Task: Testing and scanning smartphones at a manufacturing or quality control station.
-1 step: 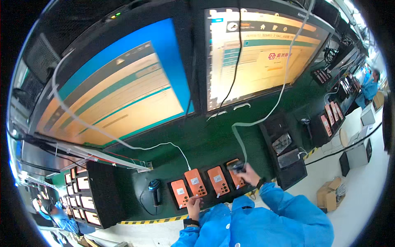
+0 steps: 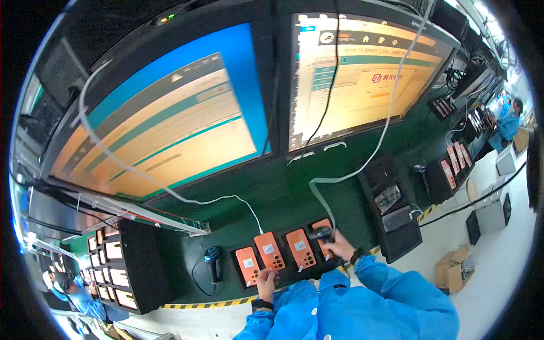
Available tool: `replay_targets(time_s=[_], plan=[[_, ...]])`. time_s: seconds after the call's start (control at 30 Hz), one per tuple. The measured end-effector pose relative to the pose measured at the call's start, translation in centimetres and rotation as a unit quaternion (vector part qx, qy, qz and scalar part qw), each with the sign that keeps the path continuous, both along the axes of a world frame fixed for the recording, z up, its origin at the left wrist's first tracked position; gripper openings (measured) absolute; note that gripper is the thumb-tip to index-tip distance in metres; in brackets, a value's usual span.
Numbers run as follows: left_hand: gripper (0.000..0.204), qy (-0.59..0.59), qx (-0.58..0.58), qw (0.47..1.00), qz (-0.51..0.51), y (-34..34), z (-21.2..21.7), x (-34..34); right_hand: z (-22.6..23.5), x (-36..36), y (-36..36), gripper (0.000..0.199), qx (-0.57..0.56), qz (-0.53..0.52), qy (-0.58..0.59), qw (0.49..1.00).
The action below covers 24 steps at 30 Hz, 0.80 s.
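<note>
Four orange phones lie backs up in a row on a dark tray at the near edge of the green bench: a leftmost phone (image 2: pixel 247 265), a second phone (image 2: pixel 268 250) with a white cable at its far end, a third phone (image 2: pixel 300 249) and a rightmost phone (image 2: pixel 321 226). White labels show on the first three. My right hand (image 2: pixel 341 247) is wrapped round a black handheld barcode scanner (image 2: pixel 322 233) above the rightmost phone, partly covering it. My left hand (image 2: pixel 266 283) rests at the near ends of the two left phones, fingers curled together; what they pinch is too small to make out.
Another barcode scanner (image 2: pixel 212 263) stands left of the phones. Two large monitors, a left one (image 2: pixel 170 130) and a right one (image 2: pixel 362 85), lean over the bench. A rack of phones (image 2: pixel 144 266) is at left, a black tray (image 2: pixel 402 241) at right. Co-workers sit at both far sides.
My right hand and the scanner have shifted slightly left and toward me, and the hanging white cable has swung left. The phones and my left hand have barely moved. My view has turned slightly.
</note>
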<state>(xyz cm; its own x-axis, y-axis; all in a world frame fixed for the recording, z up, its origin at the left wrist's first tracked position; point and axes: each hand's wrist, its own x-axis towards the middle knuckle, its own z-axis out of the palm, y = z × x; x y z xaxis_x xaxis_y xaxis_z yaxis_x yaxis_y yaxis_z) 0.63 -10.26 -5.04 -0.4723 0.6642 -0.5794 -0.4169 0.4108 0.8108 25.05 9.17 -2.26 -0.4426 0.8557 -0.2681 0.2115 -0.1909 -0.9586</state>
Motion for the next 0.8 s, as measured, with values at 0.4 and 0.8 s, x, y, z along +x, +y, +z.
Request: replay_targets(time_s=[0.4, 0.8], plan=[[0.010, -0.001, 0.059, 0.998, -0.007, 0.0, -0.3, 0.4, -0.3, -1.8, -5.1, 0.036, -0.177, 0.008, -0.002, 0.984], [0.015, 0.012, 0.038, 0.997, -0.061, 3.8, -1.6, 2.1, -1.0, 0.2, -2.9, 0.032, -0.200, 0.034, 0.021, 0.979]])
